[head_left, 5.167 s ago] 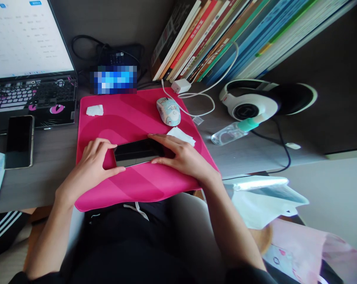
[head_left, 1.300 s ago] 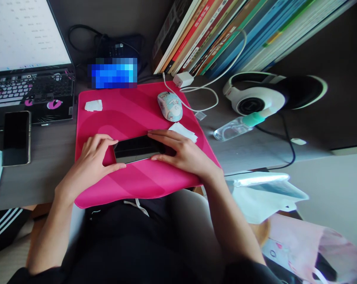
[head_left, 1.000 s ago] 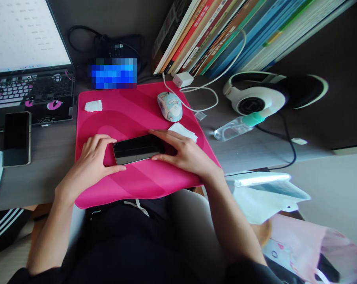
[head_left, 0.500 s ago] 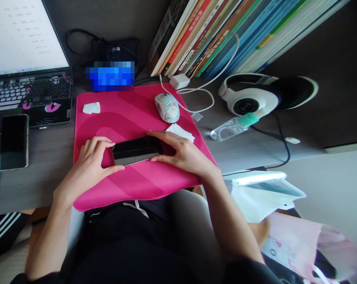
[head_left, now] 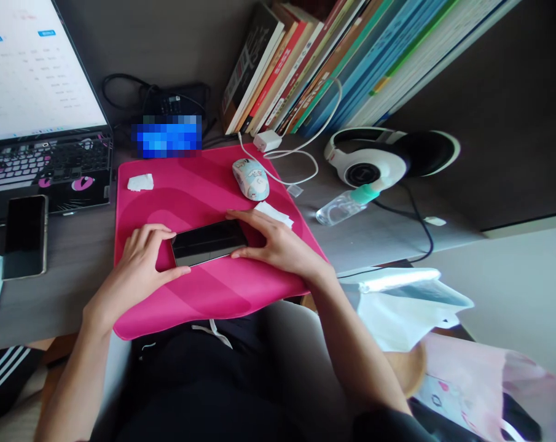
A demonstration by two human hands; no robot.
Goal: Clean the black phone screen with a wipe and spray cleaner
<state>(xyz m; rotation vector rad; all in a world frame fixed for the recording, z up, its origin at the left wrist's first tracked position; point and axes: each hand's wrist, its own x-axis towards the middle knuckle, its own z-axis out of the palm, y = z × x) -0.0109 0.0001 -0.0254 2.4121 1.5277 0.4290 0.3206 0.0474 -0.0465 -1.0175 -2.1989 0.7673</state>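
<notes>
Black phone is on or just above the pink mat (can't tell which), L hand & R hand each gripping an end btwn thumb & fingers, so prob best to press lightly, edges only, w/ no thumbs over the top.

grey desk: laptop, pink mat, headphones, bottle | on mat: mouse, phone, two white scraps
</notes>
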